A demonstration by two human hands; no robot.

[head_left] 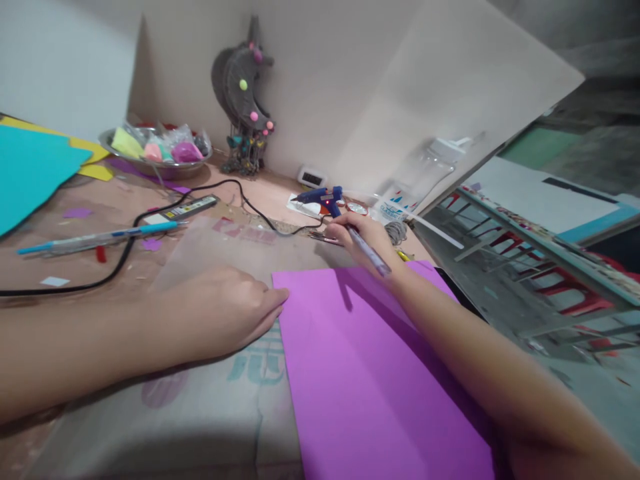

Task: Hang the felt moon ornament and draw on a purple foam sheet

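Note:
A purple craft sheet (360, 360) lies flat across a printed plastic-like covering (210, 407). At its upper left corner my left hand (235, 303) is closed, thumb and finger pinching the edge. My right hand (363, 240) reaches over the sheet's far edge with a pen (369, 251) held in its curled fingers, the pen's barrel slanting back over the wrist. Just beyond those fingers rests a blue glue gun (325, 198) with a small red light and a white glue stick in its rear. Whether the right fingers touch the glue gun I cannot tell.
A black cord (131, 243) winds across the table's left half. Near it are a blue pen (100, 239), a cutter blade pack (193, 208) and paper scraps. Behind stand a metal bowl (170, 168) of clay packets, a grey moon ornament (240, 90) and a clear bottle (425, 177).

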